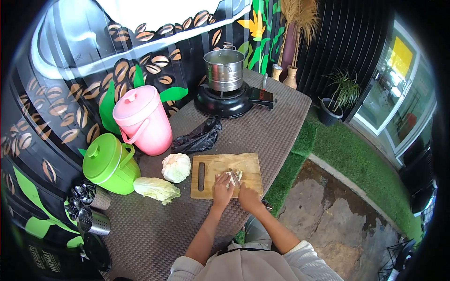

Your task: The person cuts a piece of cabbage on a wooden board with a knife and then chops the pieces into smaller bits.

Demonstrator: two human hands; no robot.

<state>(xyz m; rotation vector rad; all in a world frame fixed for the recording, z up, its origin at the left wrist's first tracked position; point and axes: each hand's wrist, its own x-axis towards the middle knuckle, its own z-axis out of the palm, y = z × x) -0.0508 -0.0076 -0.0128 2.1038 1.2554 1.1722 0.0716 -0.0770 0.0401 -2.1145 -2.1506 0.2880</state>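
A wooden cutting board (213,164) with a slot handle lies on the table. My left hand (222,189) is on the board, its fingers bent over a pale vegetable piece (230,179) and holding it down. In my right hand (249,196) is a knife (235,178), its blade close beside the left fingertips. Small pale cut bits (239,175) lie just past the blade. Left of the board sit a round whitish cabbage (176,167) and a long napa cabbage (157,189). The fingers hide most of the piece being held.
A steel pot (224,70) stands on a black portable stove (222,100) at the back. Pink (145,122) and green (110,164) lidded buckets stand at left, near a black plastic bag (199,135). Metal cutlery holders (93,221) are at the left edge.
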